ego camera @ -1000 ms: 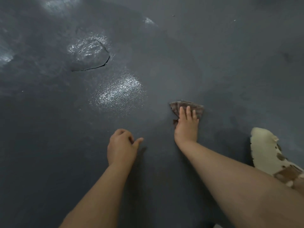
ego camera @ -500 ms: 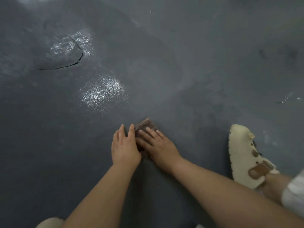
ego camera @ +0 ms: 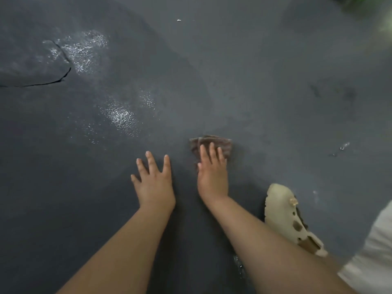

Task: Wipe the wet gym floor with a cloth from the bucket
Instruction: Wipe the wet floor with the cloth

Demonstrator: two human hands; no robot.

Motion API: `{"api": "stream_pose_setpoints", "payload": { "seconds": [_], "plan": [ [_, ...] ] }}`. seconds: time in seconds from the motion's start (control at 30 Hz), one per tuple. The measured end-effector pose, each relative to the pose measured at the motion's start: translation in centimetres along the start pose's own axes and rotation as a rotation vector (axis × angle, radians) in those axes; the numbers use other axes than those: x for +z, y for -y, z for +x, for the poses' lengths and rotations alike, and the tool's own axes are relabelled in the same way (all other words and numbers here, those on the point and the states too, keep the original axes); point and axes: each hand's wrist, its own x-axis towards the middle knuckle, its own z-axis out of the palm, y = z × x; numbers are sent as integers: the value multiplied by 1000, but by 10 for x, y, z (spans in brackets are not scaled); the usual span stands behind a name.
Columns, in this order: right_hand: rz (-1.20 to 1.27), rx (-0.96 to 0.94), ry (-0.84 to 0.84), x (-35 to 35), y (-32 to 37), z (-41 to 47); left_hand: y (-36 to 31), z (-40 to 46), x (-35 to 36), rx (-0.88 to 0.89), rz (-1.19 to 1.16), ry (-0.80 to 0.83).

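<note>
Dark floor (ego camera: 254, 71); right hand (ego camera: 212, 177) half-covers cloth (ego camera: 222, 144).

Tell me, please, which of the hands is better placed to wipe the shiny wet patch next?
Probably the right hand: its straight fingers already press the brown cloth to the floor, and the shiny wet patch lies ahead to its left. The left hand is nearer but lies flat, without a cloth.

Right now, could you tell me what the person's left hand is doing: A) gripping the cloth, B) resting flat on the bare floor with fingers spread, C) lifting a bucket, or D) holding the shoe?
B: the left hand lies flat on the floor, fingers spread, apart from the cloth under the right hand.
</note>
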Motion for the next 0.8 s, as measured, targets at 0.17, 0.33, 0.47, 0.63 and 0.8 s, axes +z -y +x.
{"api": "stream_pose_setpoints", "payload": {
  "seconds": [0.17,0.33,0.47,0.63,0.8],
  "plan": [
    [-97,-221,66,-2,28,14,-2,6,-3,25,44,61],
    [-193,-309,75,-18,34,75,-5,9,-5,34,62,99],
    [-161,-226,28,-30,24,107,-3,9,-5,34,66,116],
    [-45,-22,-50,-29,-20,88,-5,10,-6,28,63,135],
    [33,223,-118,-8,-13,7,-7,10,-5,17,47,116]
  ]
}}
